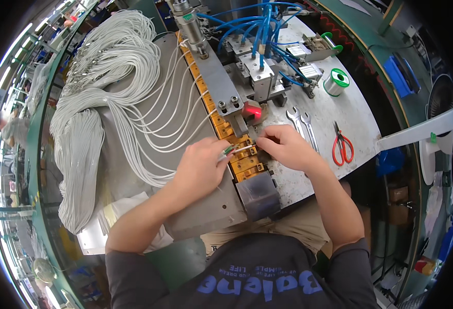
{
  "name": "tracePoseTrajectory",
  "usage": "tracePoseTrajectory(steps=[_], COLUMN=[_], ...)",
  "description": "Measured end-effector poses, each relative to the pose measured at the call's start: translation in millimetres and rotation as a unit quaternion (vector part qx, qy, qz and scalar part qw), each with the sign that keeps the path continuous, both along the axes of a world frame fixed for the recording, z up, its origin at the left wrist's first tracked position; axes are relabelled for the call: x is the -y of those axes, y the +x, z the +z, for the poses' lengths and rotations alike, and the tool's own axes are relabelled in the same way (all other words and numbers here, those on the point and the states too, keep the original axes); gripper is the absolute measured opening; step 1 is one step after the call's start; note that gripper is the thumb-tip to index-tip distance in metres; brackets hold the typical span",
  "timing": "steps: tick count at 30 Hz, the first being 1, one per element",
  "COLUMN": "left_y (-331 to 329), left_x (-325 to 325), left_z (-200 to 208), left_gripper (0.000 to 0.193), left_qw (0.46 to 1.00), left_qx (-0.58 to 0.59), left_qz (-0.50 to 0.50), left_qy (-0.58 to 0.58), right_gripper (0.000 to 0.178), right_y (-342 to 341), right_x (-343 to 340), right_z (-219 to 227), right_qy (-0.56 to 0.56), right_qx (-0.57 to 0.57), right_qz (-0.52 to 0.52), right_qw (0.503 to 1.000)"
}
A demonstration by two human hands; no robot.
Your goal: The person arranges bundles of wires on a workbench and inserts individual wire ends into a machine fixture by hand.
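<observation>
Pinching a thin white cable end (239, 150) between them, both hands meet over the row of orange fixture blocks (243, 154) at the near edge of the metal bench (340, 118). The left hand (202, 167) closes its fingers on the cable near a small green piece at its tip; what that piece is stays too small to tell. The right hand (287, 147) curls tight on the other side of the same cable end, its fingertips hidden behind its own knuckles, so the exact grip cannot be made out. The blocks under the hands are partly covered. Just beyond them a red light glows on the pneumatic press (247, 77), whose blue hoses (260, 23) run up out of view. Left of the hands, more white cables fan out into a big looped bundle (108, 67) that droops over the bench edge. Right of the hands lie two wrenches (301, 126), red-handled scissors (342, 144) and a green-flanged solder spool (336, 81). The room's rim is warped and blurred.
</observation>
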State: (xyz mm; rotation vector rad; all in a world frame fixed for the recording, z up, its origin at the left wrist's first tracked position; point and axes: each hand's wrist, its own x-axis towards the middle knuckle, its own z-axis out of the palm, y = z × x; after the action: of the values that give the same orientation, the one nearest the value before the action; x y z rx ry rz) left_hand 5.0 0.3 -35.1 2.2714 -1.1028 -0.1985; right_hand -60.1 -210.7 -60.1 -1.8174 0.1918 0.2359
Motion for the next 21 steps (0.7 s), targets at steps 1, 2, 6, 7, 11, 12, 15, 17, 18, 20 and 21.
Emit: tracePoseTrajectory(steps=[1,2,6,7,11,12,15,17,18,20,21], left_y=[-1,-4,-12,-14,-4,-2,2,3,1,0,0], left_x=[1,1,4,5,1,0,-4,-6,-5,-4,-2], left_z=[0,0,3,5,-1,0,9,11,11,12,15], left_gripper=[0.01,0.009,0.01,0.012,0.013,0.013,0.014,0.014,0.013,0.011,0.011], left_qw=[1.0,0.999,0.994,0.993,0.997,0.99,0.987,0.974,0.966,0.946,0.946], left_qx=[0.0,0.022,0.066,0.067,0.032,0.015,-0.143,-0.222,-0.254,-0.316,-0.316], left_qz=[-0.002,-0.022,-0.053,-0.045,-0.046,-0.049,-0.017,-0.004,0.009,0.035,0.033], left_qy=[0.002,0.022,0.073,0.085,-0.058,-0.133,-0.068,-0.033,-0.044,-0.066,-0.065], right_gripper=[0.02,0.02,0.02,0.02,0.017,0.017,0.013,0.012,0.011,0.011,0.011], right_y=[2,4,5,5,3,4,-3,-12,-14,-11,-10], right_x=[1,2,3,4,11,9,6,-13,-19,-25,-25], right_z=[-4,-9,-22,-22,-18,-15,-1,18,24,24,24], right_qy=[-0.017,-0.034,0.039,0.084,0.129,0.129,0.066,0.079,0.088,0.076,0.064], right_qx=[0.027,0.054,0.014,-0.019,-0.038,-0.037,0.032,0.079,0.125,0.121,0.117], right_qz=[0.009,0.019,0.019,0.016,-0.044,-0.042,-0.07,-0.019,0.03,0.021,0.018], right_qw=[0.999,0.998,0.999,0.996,0.99,0.99,0.995,0.994,0.988,0.99,0.991])
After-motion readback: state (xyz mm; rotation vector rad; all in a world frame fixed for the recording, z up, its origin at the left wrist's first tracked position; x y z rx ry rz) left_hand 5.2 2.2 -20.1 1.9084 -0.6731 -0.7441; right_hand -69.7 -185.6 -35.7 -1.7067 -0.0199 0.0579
